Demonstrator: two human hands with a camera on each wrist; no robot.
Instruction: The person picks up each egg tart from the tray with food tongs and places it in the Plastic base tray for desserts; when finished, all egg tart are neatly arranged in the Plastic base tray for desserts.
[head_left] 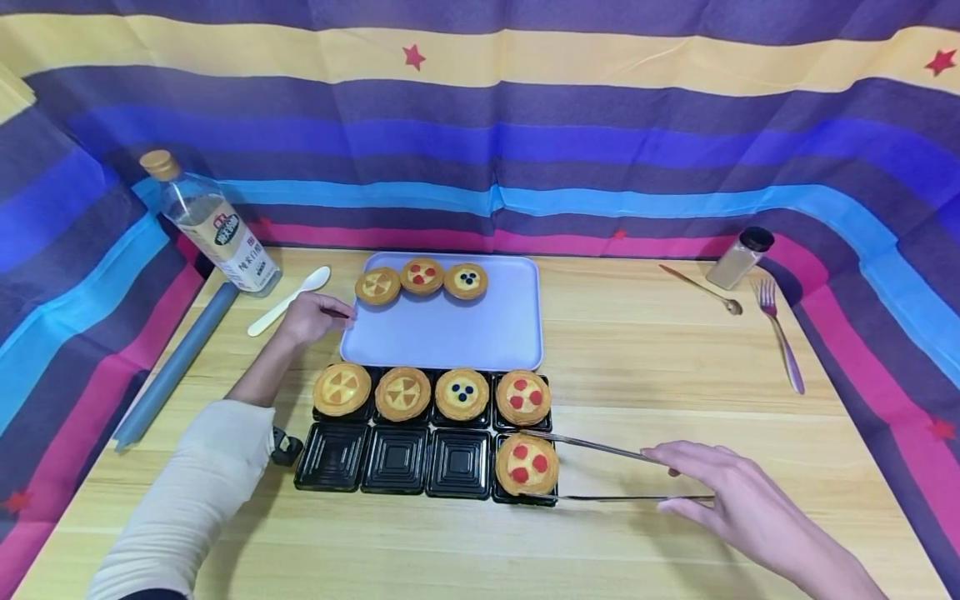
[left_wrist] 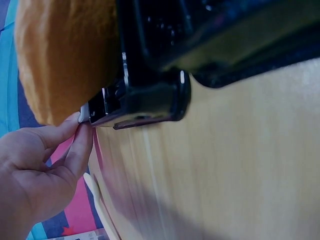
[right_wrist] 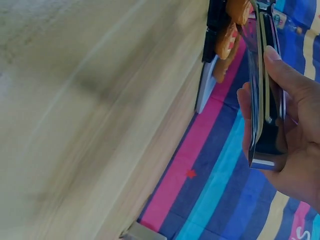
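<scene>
Right hand [head_left: 738, 500] grips metal tongs [head_left: 600, 475], tips straddling the red-dotted tart [head_left: 527, 464] in the black tray's [head_left: 393, 461] lower-right cell, mid-frame. Left hand [head_left: 311, 317] pinches the lavender tray's [head_left: 480, 333] left edge. Wrist views are blurred; tart contact unclear.

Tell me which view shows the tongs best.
The head view: the tongs show whole, both arms straddling a red-dotted tart, held by the right hand. The right wrist view shows only their blurred handle end, close up, in the grip. The left wrist view shows none of them.
</scene>
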